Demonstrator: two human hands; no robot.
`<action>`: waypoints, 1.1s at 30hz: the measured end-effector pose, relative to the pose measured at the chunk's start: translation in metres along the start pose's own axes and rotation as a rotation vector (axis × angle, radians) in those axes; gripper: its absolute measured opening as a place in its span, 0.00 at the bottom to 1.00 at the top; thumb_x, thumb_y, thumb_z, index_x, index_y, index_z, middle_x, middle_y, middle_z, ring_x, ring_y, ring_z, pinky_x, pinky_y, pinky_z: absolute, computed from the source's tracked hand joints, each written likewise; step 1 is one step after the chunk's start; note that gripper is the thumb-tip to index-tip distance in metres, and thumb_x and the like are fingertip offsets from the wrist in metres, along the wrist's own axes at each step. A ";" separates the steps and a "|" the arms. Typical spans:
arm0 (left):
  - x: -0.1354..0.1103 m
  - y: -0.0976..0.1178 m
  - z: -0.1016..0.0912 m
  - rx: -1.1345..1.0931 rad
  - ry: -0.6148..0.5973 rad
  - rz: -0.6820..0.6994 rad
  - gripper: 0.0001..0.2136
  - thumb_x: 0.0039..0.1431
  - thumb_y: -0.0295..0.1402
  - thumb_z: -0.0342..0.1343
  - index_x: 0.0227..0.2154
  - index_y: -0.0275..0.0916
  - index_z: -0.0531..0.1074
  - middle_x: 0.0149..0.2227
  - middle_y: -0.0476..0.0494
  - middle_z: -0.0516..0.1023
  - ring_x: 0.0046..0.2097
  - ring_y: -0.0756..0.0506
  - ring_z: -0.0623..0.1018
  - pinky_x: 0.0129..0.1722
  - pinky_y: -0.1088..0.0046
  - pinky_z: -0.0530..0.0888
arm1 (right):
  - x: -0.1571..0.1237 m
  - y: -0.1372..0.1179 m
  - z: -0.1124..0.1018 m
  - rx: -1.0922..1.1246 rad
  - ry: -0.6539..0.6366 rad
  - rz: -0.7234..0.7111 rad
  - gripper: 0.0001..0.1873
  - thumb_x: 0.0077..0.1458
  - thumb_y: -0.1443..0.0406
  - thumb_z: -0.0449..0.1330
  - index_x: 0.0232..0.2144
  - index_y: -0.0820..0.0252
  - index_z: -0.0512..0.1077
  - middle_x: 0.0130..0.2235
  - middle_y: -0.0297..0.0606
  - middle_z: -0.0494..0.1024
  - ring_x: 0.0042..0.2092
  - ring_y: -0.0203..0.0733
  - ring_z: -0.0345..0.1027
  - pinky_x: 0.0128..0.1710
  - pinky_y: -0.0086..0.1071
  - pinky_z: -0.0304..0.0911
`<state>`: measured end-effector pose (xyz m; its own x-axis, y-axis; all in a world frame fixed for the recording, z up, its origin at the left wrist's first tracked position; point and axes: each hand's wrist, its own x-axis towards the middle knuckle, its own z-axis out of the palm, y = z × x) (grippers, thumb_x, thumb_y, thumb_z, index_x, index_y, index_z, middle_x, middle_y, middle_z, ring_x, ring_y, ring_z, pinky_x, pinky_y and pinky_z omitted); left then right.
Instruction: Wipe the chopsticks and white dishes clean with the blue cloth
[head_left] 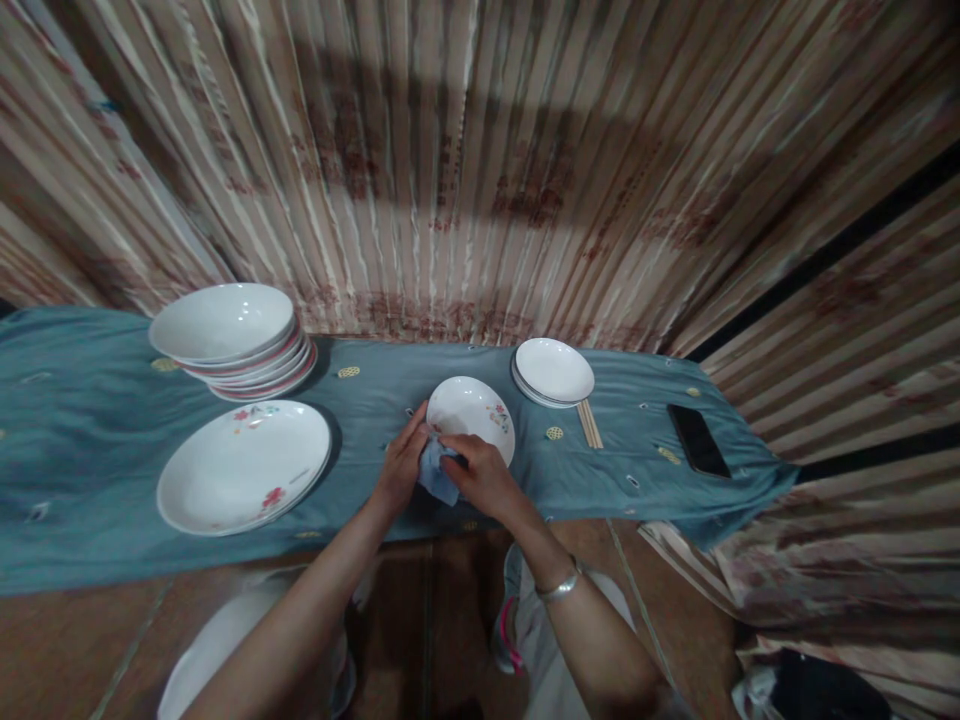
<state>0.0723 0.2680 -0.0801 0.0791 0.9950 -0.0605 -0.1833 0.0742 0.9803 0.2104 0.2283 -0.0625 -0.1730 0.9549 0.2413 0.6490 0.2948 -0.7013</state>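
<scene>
A small white plate with a floral print is in front of me, over the front part of the cloth-covered table. My left hand grips its left rim, fingers along the edge. My right hand pinches a light blue cloth against the plate's near-left rim. Part of the cloth hangs below the rim between my two hands. The plate's near edge is hidden behind my right hand and the cloth.
Left stand a stack of white bowls and large floral oval plates. To the right are stacked small plates, chopsticks and a black phone. A teal tablecloth covers the table; a patterned curtain hangs behind.
</scene>
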 end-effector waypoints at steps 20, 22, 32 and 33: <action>-0.007 0.003 0.001 -0.115 -0.111 -0.183 0.40 0.43 0.37 0.67 0.62 0.45 0.62 0.50 0.41 0.78 0.45 0.39 0.79 0.36 0.64 0.80 | 0.054 0.035 0.014 -0.352 0.197 0.067 0.22 0.61 0.70 0.49 0.55 0.71 0.69 0.56 0.54 0.71 0.57 0.49 0.64 0.60 0.42 0.56; -0.007 0.004 0.000 -0.119 -0.112 -0.191 0.40 0.43 0.37 0.67 0.62 0.45 0.61 0.49 0.41 0.78 0.45 0.38 0.78 0.36 0.64 0.80 | 0.051 0.042 0.009 -0.451 0.166 0.072 0.21 0.62 0.70 0.48 0.54 0.72 0.69 0.56 0.55 0.72 0.57 0.50 0.64 0.60 0.44 0.56; -0.006 0.005 0.001 -0.104 -0.094 -0.199 0.38 0.45 0.38 0.67 0.62 0.45 0.62 0.47 0.42 0.79 0.46 0.39 0.78 0.35 0.66 0.80 | 0.010 0.045 -0.021 -0.735 -0.123 0.235 0.17 0.60 0.75 0.48 0.46 0.70 0.73 0.50 0.53 0.77 0.55 0.44 0.68 0.58 0.35 0.58; -0.006 0.006 0.001 -0.105 -0.097 -0.194 0.38 0.45 0.38 0.67 0.62 0.45 0.62 0.47 0.42 0.79 0.46 0.39 0.78 0.35 0.66 0.80 | 0.005 0.039 -0.024 -0.732 -0.167 0.261 0.17 0.60 0.75 0.48 0.45 0.69 0.74 0.49 0.52 0.77 0.53 0.45 0.69 0.56 0.35 0.60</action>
<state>0.0716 0.2623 -0.0740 0.2159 0.9506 -0.2229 -0.2555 0.2753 0.9268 0.2526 0.2437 -0.0731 -0.0196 0.9997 -0.0143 0.9960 0.0182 -0.0880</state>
